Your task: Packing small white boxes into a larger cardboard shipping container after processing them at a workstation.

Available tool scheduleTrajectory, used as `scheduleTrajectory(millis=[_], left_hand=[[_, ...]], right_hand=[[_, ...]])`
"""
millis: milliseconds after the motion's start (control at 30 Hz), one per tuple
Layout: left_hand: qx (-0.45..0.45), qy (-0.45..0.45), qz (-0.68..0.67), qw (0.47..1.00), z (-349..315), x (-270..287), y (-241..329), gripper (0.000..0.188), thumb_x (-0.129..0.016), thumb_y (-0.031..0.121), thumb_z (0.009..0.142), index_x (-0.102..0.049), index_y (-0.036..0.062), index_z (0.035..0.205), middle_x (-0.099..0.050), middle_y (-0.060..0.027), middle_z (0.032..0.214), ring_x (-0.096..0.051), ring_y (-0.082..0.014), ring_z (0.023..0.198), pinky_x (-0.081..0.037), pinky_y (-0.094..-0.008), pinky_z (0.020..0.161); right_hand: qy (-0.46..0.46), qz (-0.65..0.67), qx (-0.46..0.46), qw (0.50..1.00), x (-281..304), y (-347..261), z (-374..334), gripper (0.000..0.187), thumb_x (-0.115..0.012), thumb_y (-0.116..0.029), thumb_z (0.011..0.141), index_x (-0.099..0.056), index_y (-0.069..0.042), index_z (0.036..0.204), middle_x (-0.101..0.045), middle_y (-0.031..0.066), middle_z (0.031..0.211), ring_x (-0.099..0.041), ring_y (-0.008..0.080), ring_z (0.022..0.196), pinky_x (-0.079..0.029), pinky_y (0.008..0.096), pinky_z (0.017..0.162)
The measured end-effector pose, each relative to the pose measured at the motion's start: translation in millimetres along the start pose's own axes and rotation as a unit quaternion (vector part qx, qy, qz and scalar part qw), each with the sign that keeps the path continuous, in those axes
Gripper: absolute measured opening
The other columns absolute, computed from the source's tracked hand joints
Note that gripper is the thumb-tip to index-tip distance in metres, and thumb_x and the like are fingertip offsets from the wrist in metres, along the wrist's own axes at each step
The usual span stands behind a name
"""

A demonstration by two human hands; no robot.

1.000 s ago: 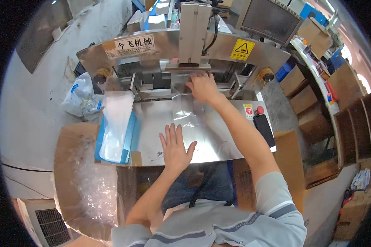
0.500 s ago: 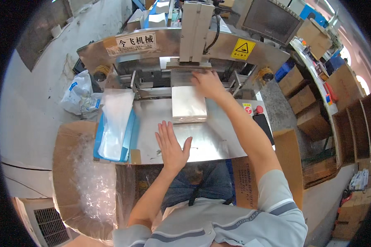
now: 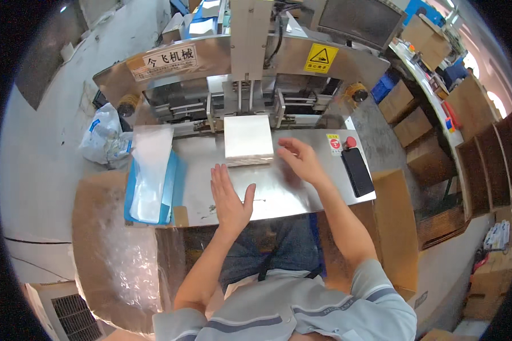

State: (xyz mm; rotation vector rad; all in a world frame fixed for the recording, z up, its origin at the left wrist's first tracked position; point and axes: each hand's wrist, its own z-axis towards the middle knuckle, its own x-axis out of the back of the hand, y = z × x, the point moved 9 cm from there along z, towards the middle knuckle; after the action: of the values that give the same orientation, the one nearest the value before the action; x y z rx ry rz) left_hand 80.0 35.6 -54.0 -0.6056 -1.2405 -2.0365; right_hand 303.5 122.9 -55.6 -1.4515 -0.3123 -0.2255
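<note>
A square white pack (image 3: pixel 248 136) in clear film lies on the steel worktable (image 3: pixel 290 210), its far edge close to the machine's metal arms (image 3: pixel 244 102). My left hand (image 3: pixel 231 200) lies flat with fingers stretched and thumb apart, just below the pack's near left corner. Its fingertips come close to the pack; whether they touch it I cannot tell. To the right of the pack my right hand (image 3: pixel 302 159) hovers with bent, parted fingers, holding nothing.
Clear plastic bags (image 3: pixel 151 170) lie in a blue tray (image 3: pixel 129 199) at the left. A phone (image 3: pixel 357 172) and a red button (image 3: pixel 351 141) sit on the right. Below left stands a carton (image 3: pixel 91 227) with clear film. An upright machine column (image 3: pixel 249 40) rises behind.
My right hand has come back from the pack's far end to its right side. The machine's arms now stand closer behind the pack. My left hand stays flat, near the pack's corner.
</note>
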Motion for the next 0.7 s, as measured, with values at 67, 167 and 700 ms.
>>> scheduleTrajectory(millis=[67,167,700], left_hand=[[0.027,0.015,-0.059,0.998,9.4,3.3,-3.4,0.084,-0.064,0.036,0.095,-0.021,-0.0103,0.151,-0.028,-0.0326,0.155,-0.023,-0.0479,0.147,-0.019,-0.0522,0.121],[0.146,0.007,-0.193,0.97,39.8,4.4,-17.4,0.081,-0.06,0.04,0.098,-0.024,-0.011,0.15,-0.03,-0.0323,0.154,-0.025,-0.043,0.147,-0.02,-0.0437,0.121],[0.0,0.041,-0.215,0.976,67.2,20.3,45.7,0.051,-0.085,0.019,0.07,-0.055,0.0048,0.11,-0.058,-0.0185,0.125,-0.056,-0.0317,0.115,-0.044,-0.0406,0.098]], right_hand=[[-0.002,0.009,0.0,1.0,-3.3,-1.7,-0.2,0.048,-0.067,-0.024,0.096,-0.057,0.005,0.132,-0.066,0.0178,0.123,-0.064,0.0228,0.112,-0.05,0.034,0.096],[0.002,0.019,0.001,1.0,-9.4,-4.6,5.7,0.059,-0.068,-0.03,0.095,-0.051,0.006,0.138,-0.062,0.0231,0.13,-0.063,0.0282,0.117,-0.049,0.0367,0.099],[-0.024,0.165,-0.158,0.973,2.4,-0.1,-30.5,0.067,-0.065,-0.04,0.097,-0.042,-0.005,0.149,-0.063,0.0141,0.129,-0.063,0.0215,0.114,-0.052,0.0382,0.094]])
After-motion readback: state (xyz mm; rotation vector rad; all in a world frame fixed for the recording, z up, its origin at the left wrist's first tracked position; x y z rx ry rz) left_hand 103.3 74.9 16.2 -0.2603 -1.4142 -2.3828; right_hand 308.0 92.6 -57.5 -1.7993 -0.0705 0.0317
